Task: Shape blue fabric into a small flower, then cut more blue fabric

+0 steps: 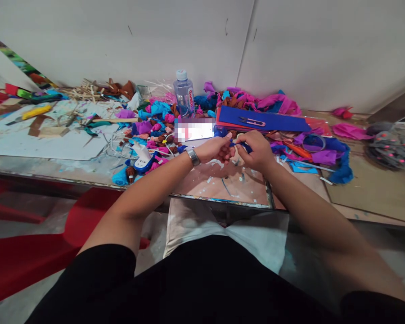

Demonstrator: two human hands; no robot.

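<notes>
Dark blue material (245, 146), a small piece, is pinched between our two hands above the front part of a cluttered worktable (236, 191). Our left hand (216, 150), below a silver watch (193, 157), curls its fingers inward, with the thumb and fingertips gripping the left end of the piece. Our right hand (258, 150) presses thumb and forefinger together on the other end, leaving the fingertips of both hands close together. What exactly the piece is, we cannot tell.

Just behind our left hand lies a phone (205, 132) with a lit screen, part of it blurred out. A clear bottle (183, 96) with a pale cap stands upright behind the phone. Beyond our right hand, a pair of snips (253, 122) rests on a flat blue sheet (283, 122), which overlaps red sheets. Crumpled scraps in pink, purple, blue and brown crowd around us.

Near our left forearm sits a white-and-blue power strip (143, 158). Well off to the left, a yellow-handled knife (36, 112) and a pair of pliers (96, 128) lie on a paint-specked white board (54, 146). Red chairs (84, 211) stand below the table's edge.
</notes>
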